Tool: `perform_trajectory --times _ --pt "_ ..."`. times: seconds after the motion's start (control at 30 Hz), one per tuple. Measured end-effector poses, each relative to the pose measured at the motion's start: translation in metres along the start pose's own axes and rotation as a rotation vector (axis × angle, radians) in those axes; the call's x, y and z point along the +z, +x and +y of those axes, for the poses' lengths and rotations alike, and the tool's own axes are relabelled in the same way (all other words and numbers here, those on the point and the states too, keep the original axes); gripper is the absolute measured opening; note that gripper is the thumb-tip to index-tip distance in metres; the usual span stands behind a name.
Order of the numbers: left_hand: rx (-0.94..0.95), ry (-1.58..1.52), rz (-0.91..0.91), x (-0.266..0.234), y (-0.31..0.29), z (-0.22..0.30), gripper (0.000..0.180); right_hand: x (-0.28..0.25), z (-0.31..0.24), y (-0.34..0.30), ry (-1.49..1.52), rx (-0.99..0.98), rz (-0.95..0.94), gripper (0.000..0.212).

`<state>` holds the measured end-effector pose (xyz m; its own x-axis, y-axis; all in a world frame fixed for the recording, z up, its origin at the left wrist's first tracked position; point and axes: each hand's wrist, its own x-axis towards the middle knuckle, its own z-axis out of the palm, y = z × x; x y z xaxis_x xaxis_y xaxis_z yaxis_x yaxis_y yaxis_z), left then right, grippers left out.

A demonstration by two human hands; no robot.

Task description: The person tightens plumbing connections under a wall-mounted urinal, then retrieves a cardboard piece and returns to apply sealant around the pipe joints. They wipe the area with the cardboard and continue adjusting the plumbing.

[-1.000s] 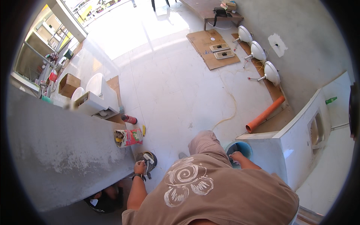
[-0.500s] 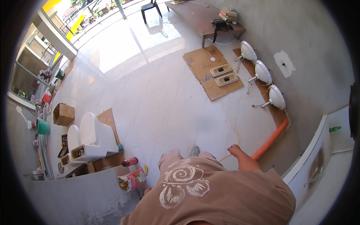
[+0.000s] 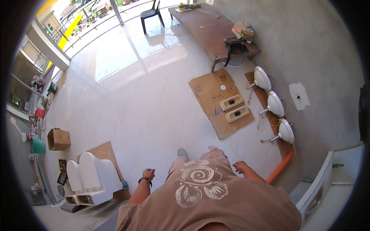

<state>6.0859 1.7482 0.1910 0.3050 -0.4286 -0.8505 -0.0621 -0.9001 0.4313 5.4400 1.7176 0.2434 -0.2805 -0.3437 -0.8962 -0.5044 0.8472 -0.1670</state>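
- The left hand (image 3: 148, 174), with a dark watch band at the wrist, hangs at about 7 o'clock in the view; its fingers curl loosely and it holds nothing.
- The right hand (image 3: 242, 167) hangs at about 5 o'clock, fingers loosely bent, also gripping nothing.
- Nearest the left hand, toward 8 o'clock, two white ceramic toilet bowls (image 3: 92, 178) lie side by side on flat brown cardboard sheets (image 3: 103, 151), apart from the hand.
- Nearest the right hand, an orange plastic pipe (image 3: 280, 167) lies slanted on the pale glossy tiled floor (image 3: 146, 104), close to the hand but not touching it.
- Toward 3 o'clock, three white ceramic wash basins (image 3: 274, 104) lean in a row along the grey concrete wall (image 3: 320, 50).
- Just left of the basins, two cream rectangular plastic frames (image 3: 234, 108) rest on an opened brown cardboard box (image 3: 219, 101).
- At 1 o'clock stands a long brown wooden bench (image 3: 210, 30) carrying small boxes (image 3: 243, 30) and a black strap bag (image 3: 233, 44).
- At 12 o'clock a dark plastic chair (image 3: 151, 14) stands beside the bench.
- At 9 o'clock a closed brown cardboard carton (image 3: 58, 139) sits on the floor.
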Motion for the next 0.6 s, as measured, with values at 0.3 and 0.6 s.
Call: perform_trajectory --times 0.3,0.6 --pt "0.334 0.085 0.116 0.035 0.097 0.353 0.045 -0.066 -0.114 0.096 -0.131 0.001 -0.104 0.048" --pt "0.297 0.132 0.073 0.147 0.113 0.504 0.046 -0.259 -0.352 0.228 -0.358 -0.191 0.161 0.047"
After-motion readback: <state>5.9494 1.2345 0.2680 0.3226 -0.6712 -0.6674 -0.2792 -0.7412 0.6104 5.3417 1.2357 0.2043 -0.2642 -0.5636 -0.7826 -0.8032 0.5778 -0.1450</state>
